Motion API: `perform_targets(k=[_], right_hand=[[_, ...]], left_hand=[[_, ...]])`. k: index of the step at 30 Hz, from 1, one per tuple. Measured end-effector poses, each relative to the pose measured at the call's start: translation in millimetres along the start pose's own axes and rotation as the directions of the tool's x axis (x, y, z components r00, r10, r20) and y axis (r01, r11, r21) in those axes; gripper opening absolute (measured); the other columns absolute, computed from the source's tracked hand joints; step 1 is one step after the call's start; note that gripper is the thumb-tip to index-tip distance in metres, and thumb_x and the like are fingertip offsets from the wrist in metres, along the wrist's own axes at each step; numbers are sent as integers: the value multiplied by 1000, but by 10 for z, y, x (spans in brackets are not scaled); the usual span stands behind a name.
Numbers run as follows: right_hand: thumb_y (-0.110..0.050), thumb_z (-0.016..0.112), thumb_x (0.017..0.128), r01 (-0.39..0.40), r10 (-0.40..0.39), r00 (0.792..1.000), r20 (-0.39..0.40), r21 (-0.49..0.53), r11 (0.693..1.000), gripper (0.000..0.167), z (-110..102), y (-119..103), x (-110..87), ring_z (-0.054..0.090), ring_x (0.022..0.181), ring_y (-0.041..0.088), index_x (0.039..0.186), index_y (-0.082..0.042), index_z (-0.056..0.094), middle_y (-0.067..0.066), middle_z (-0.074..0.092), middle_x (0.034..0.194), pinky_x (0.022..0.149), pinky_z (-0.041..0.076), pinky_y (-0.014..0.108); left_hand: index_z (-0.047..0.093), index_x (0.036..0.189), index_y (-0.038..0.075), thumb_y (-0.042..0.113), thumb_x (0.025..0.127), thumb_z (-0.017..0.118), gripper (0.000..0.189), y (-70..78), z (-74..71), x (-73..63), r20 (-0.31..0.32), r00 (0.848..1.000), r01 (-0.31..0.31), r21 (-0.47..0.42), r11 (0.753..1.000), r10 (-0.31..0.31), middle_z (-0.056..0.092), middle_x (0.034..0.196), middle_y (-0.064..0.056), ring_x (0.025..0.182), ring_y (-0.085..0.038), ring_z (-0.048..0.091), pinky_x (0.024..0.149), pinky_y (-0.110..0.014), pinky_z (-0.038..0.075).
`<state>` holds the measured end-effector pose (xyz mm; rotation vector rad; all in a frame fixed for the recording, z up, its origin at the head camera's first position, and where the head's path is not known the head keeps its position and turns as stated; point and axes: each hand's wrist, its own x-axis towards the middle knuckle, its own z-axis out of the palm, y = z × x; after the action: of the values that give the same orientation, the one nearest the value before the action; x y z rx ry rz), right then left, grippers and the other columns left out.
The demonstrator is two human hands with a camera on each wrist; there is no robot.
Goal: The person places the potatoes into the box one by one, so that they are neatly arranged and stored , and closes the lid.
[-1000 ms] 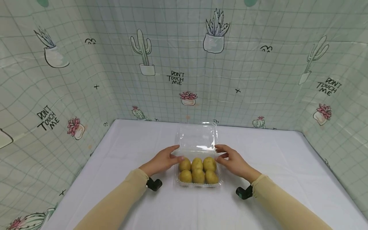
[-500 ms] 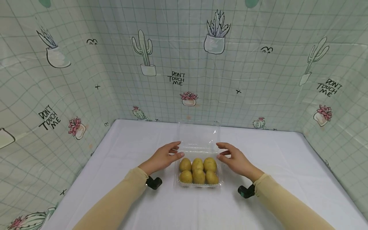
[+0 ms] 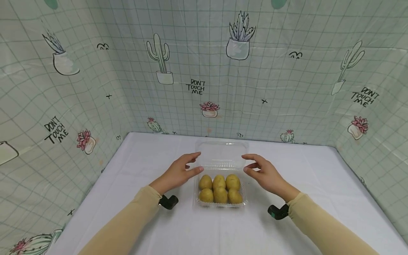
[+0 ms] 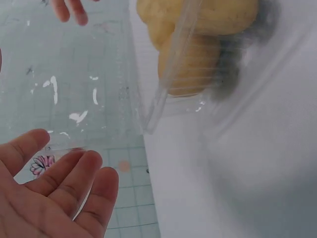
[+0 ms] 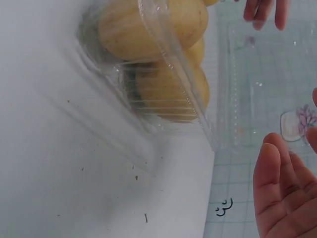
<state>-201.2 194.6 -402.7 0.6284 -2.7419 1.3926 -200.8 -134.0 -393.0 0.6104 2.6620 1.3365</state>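
A clear plastic clamshell box [image 3: 245, 203] stands on the white cloth, filled with two rows of yellow potatoes [image 3: 220, 194]. Its see-through lid [image 3: 221, 153] leans back at the hinge, away from the person. My left hand [image 3: 178, 173] hovers at the lid's left side, fingers loosely bent, thumb apart from them. On the opposite side my right hand [image 3: 267, 176] is held the same way, its fingertips just off the lid's edge. Neither hand holds anything. In the left wrist view, the left fingers [image 4: 101, 188] overlap the lid's corner.
A white cloth [image 3: 204, 230] covers the table. Behind and on both sides hangs a pale green checked curtain [image 3: 267, 78] printed with cacti. Small dark crumbs [image 5: 136, 177] lie on the cloth beside the box in the right wrist view.
The lid has tipped farther back. Both hands have come off its sides, moving outward and slightly forward. The box and potatoes have stayed in place.
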Motion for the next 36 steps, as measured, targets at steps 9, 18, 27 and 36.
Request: perform_targets(k=[9,18,27,36], right_hand=[[-9,64,99,47,-47,999,-5,72,996,44,-43,-99,-130,61,116,28,141,-10,52,16,51,142,87,53,30],[0,62,97,117,-115,993,-19,121,986,43,-63,-151,-261,60,118,30,138,-9,51,14,50,143,89,52,27],[2,62,97,185,-181,983,-36,173,968,36,-40,-135,-384,58,120,34,132,-4,52,20,47,144,92,51,27],[8,60,96,222,-215,975,-57,199,954,42,20,-135,-451,58,119,39,132,4,39,22,45,145,92,51,26]], left_hand=[[42,153,17,38,97,67,65,52,-32,-128,-5,999,-47,23,999,48,41,153,-5,134,-25,44,106,-44,40],[44,151,14,35,96,69,63,75,-47,-283,-29,990,-136,50,989,137,39,155,-5,134,-26,45,103,-45,43],[48,148,16,35,96,69,60,102,-39,-425,-34,989,-139,57,989,141,37,157,-1,126,-31,52,97,-48,48],[48,147,14,39,96,68,61,87,-36,-488,-60,983,-172,39,984,174,46,151,1,132,-24,48,102,-46,44]])
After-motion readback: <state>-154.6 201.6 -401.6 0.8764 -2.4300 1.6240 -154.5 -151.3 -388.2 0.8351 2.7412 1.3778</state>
